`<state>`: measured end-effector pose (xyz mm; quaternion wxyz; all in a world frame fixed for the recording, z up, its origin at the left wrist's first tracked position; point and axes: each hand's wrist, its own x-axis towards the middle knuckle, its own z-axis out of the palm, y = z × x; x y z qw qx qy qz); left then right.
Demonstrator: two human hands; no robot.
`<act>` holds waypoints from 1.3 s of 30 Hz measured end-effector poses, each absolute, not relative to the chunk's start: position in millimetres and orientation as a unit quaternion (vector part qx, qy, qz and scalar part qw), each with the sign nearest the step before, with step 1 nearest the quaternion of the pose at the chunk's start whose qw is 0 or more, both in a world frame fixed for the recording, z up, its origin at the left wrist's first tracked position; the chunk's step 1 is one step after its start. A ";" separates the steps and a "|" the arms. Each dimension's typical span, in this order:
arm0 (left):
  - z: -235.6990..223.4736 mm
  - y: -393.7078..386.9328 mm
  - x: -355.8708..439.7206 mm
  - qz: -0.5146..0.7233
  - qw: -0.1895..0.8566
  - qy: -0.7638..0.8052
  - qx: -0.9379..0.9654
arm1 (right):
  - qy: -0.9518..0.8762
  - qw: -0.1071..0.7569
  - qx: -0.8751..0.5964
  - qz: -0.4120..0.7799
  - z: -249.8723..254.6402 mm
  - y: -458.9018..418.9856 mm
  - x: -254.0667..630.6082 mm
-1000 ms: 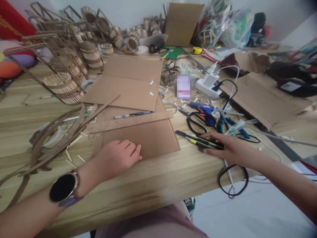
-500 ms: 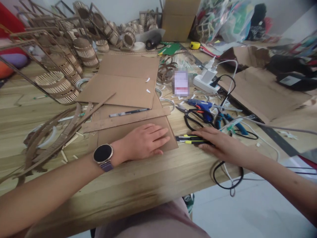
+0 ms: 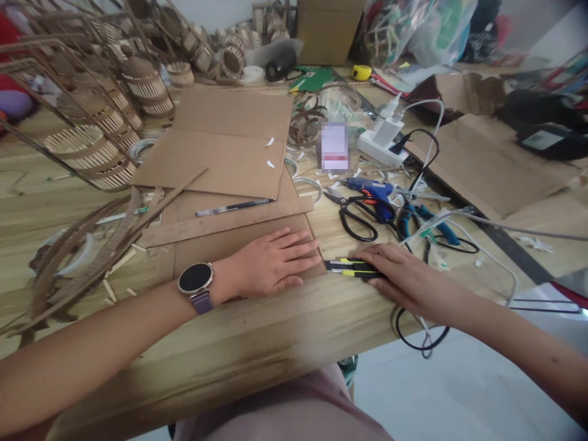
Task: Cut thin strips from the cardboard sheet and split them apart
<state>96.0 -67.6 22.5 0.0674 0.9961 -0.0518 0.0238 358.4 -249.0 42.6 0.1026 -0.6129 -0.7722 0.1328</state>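
My left hand [image 3: 275, 262] lies palm down on a brown cardboard sheet [image 3: 220, 240], its fingers stretched towards the sheet's right edge. At that edge, on the table, lies a black and yellow utility knife [image 3: 353, 267]. My right hand [image 3: 392, 275] grips it from the right, fingers over the top and thumb on the near side; the knife's far end is hidden under the palm. Across the sheet, beyond my left hand, runs a narrow cardboard strip [image 3: 229, 222]. Behind this strip rests a pen [image 3: 234, 207], beside a larger folded cardboard piece [image 3: 215, 153].
Black-handled scissors [image 3: 358, 220], a blue glue gun [image 3: 374, 188] and blue-handled pliers [image 3: 436, 225] lie beyond my right hand among cables. A white power strip [image 3: 379, 150] sits behind them. Slatted baskets [image 3: 92, 153] crowd the left back; curved brown strips [image 3: 92, 251] lie at left.
My left hand has slid slightly right, its fingertips now at the cardboard's edge. My right hand has shifted slightly left on the utility knife. The camera view has tilted a little.
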 end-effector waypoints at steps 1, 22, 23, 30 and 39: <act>21.8 -68.0 95.9 0.023 0.070 -0.051 0.996 | -0.772 0.102 -0.613 0.130 41.3 -250.7 357.6; 19.3 -69.8 94.0 0.024 0.082 -0.058 0.995 | -0.781 0.088 -0.612 0.091 30.6 -258.5 348.7; 19.1 -69.7 94.1 0.026 0.083 -0.058 0.994 | -0.780 0.090 -0.614 0.088 31.0 -259.2 347.4; 16.7 -68.8 94.3 0.041 0.085 -0.063 0.994 | -0.781 0.105 -0.612 0.070 31.8 -267.0 339.4; 18.3 -70.5 94.3 0.044 0.087 -0.061 0.993 | -0.776 0.109 -0.620 0.028 29.2 -277.9 329.5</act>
